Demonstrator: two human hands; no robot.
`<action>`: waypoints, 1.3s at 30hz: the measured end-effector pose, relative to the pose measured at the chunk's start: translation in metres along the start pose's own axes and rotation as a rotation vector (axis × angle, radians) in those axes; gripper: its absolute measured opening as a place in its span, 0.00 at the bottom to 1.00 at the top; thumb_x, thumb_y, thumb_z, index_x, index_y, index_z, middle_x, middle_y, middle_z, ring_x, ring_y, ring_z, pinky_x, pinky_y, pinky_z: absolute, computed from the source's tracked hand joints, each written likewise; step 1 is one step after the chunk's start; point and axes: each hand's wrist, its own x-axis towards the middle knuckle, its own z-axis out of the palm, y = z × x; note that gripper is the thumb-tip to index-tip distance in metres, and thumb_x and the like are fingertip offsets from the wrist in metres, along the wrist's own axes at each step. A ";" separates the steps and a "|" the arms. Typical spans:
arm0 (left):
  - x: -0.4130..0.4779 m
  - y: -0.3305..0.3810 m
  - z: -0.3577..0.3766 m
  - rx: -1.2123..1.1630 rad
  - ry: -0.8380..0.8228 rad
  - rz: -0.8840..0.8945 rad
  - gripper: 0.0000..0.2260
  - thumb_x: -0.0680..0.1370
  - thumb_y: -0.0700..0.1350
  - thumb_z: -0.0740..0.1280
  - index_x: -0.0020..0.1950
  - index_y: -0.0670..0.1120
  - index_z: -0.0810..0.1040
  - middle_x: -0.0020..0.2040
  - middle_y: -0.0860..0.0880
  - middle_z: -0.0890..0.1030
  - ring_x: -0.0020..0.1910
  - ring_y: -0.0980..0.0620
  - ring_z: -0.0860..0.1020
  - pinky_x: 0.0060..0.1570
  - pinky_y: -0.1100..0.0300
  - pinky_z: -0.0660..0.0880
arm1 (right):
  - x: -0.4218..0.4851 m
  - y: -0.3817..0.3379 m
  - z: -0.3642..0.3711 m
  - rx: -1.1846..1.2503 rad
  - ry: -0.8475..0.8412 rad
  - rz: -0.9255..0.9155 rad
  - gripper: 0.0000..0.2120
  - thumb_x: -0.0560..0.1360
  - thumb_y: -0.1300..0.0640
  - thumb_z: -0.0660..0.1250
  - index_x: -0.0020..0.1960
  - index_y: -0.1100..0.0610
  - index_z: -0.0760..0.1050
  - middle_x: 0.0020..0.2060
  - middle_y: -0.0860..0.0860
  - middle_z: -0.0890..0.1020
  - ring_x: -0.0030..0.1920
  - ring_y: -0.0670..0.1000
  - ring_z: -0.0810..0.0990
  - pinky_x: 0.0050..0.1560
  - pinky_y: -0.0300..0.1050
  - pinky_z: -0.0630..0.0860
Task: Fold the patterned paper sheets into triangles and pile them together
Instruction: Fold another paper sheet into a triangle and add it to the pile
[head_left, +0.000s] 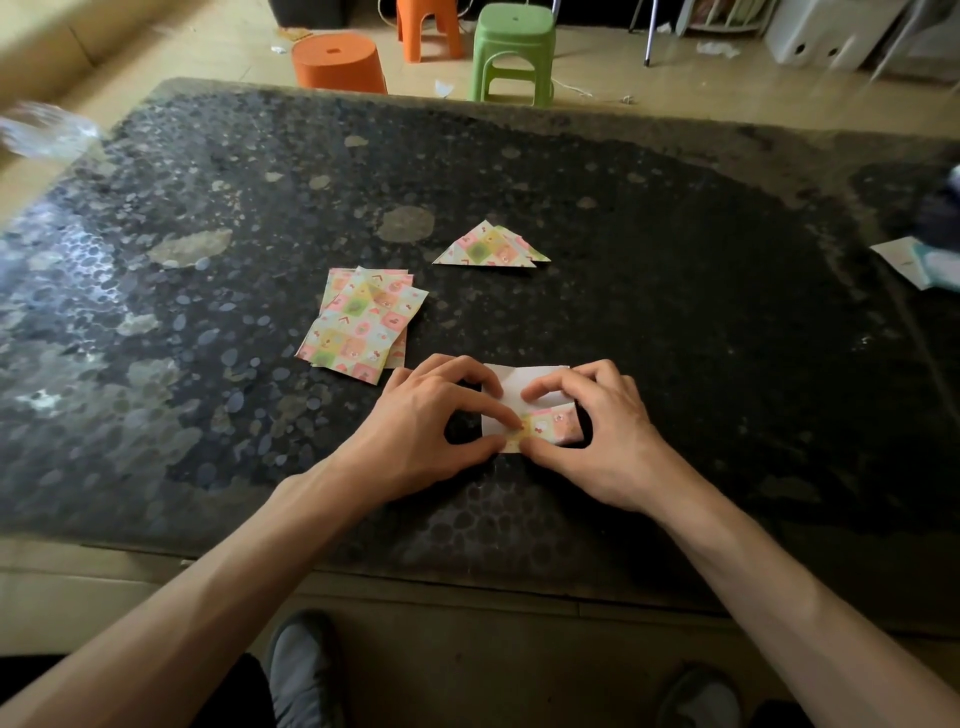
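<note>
**Finding.** We record both hands on one patterned sheet (522, 389). It lies white side up toward the front of the table (675, 322), with its near part turned over so the print shows. The left hand (431, 415) pinches the turned flap between thumb and forefinger, its other fingers curled above the paper. The right hand (597, 431) pinches the same flap from the opposite side, forefinger down on the white face.

**Risks.** We judge the crease not yet set.
- If one hand pulls harder than the other, the flap may skew and the triangle come out lopsided.
- The tabletop looks glossy (it throws back light at the left), so the sheet may slide as pressure goes on.
- The stack of unfolded sheets (363, 322) lies at 10 o'clock from the hands, just beside the left knuckles. An outward move of that hand could fan it further.

**Edges and room.**
- The pile of folded triangles (491, 247) sits at 12 o'clock, apart from the hands, with bare surface between.
- From 1 to 3 o'clock the top is open as far as some white packets (914, 262) at the right rim.
- The front edge lies at 6 o'clock, under the forearms.
</note>
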 end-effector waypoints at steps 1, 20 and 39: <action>0.000 0.000 0.000 0.000 0.005 0.000 0.10 0.76 0.57 0.71 0.56 0.66 0.84 0.60 0.63 0.74 0.67 0.60 0.68 0.60 0.54 0.65 | 0.000 0.000 -0.001 0.004 -0.008 -0.001 0.21 0.72 0.42 0.78 0.62 0.37 0.75 0.62 0.42 0.66 0.67 0.45 0.63 0.64 0.42 0.65; -0.002 0.013 0.013 -0.056 0.135 -0.102 0.10 0.72 0.65 0.70 0.49 0.63 0.85 0.56 0.64 0.75 0.62 0.63 0.68 0.59 0.57 0.61 | -0.007 -0.002 -0.015 0.010 -0.016 0.055 0.20 0.73 0.48 0.78 0.61 0.38 0.76 0.58 0.42 0.70 0.64 0.44 0.68 0.59 0.42 0.69; 0.000 0.014 0.010 -0.012 0.092 -0.112 0.11 0.72 0.64 0.70 0.50 0.62 0.84 0.58 0.64 0.74 0.63 0.61 0.68 0.60 0.57 0.61 | -0.005 0.007 -0.026 0.073 -0.073 0.065 0.14 0.78 0.50 0.74 0.60 0.38 0.77 0.53 0.40 0.73 0.54 0.42 0.73 0.47 0.33 0.68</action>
